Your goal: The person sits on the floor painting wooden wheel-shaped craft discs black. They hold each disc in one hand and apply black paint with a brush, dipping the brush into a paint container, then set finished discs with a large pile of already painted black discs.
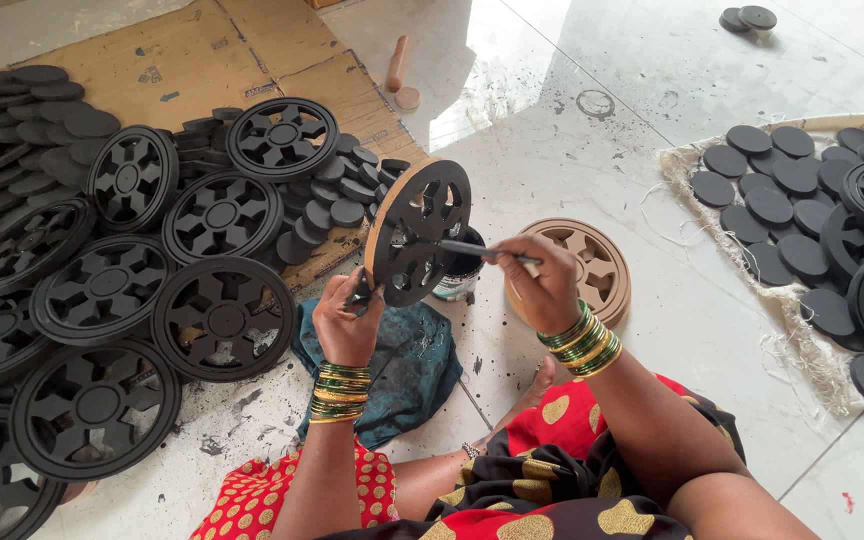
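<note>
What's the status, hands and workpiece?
Left hand grips wheel disc on edge. Right hand holds brush on its black face. Paint can behind.

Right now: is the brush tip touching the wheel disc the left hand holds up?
Touching. The head view shows the brush in the right hand with its tip on the painted face of the wheel disc, which the left hand grips.

Left: we see wheels (222,318) lying on cardboard (252,50).
Right: discs (770,206) on sacking (812,350).
Middle: tin (460,272) behind our held wheel (418,232).
</note>
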`<state>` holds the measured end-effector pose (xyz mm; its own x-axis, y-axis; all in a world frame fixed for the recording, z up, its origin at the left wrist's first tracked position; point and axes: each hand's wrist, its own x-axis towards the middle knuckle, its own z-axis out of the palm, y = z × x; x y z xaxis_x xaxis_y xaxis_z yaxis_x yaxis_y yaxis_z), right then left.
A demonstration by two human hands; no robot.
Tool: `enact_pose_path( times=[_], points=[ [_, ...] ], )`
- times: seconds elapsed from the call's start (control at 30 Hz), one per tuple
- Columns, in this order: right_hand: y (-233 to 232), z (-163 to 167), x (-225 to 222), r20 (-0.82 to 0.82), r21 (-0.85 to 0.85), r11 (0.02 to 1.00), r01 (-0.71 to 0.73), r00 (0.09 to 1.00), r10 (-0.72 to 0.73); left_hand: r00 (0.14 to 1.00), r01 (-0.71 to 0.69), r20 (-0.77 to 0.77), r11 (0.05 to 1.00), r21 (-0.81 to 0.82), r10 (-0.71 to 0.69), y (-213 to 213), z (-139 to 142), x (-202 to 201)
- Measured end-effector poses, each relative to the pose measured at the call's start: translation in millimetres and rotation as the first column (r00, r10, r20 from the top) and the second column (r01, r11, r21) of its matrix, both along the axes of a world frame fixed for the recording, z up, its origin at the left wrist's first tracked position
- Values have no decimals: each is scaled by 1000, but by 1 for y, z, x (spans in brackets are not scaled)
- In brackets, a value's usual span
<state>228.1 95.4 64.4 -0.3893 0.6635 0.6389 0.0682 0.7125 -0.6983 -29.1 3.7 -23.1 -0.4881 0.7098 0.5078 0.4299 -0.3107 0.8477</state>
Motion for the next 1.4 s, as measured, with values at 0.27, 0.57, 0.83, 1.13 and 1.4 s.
enact_pose_path(
  times=[0.27,0.57,0.83,1.13,1.4],
  points=[
    [-18,17,-12,218,432,901,-46,974,-55,1000,-17,7,1000,-20,18,-1,2,2],
    [-23,23,-12,206,451,892,-32,976,-69,1000,-10,4,1000,-17,10,1,0,2],
    [-27,21,-15,290,462,879,-115,956,-28,1000,-12,3,1000,-19,12,-1,0,1],
    [-30,21,-14,255,502,861,-81,965,-58,1000,-15,-3,1000,-5,15,0,0,2],
    [-21,27,-6,201,459,888,12,973,-117,1000,-4,17,1000,10,4,0,1,3]
  ],
)
